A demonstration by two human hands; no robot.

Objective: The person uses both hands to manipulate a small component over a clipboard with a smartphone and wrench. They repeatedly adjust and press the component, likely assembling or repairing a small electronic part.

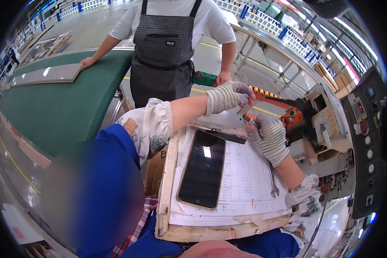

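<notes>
Both my hands wear striped, light-coloured gloves with bare fingertips. Over the far edge of a paper-covered board [182,234], my left hand [228,97] reaches out with its fingers bent, close to the orange machine part. Just nearer and to the right is my right hand [268,136], its fingers curled inward; whatever either hand grips is too small or hidden to make out. Beneath them a flat greyish bar [223,129] lies along the board's far edge. A black phone [202,170] rests on printed sheets [241,189], with a metal wrench [274,187] below my right wrist.
Across from me stands a person in a dark checked apron [163,47], one hand on a grey panel [49,75] on a green conveyor belt [60,107]. Orange rollers [266,94] and a black lever [284,101] lie beyond my hands. A control panel [367,142] rises at right.
</notes>
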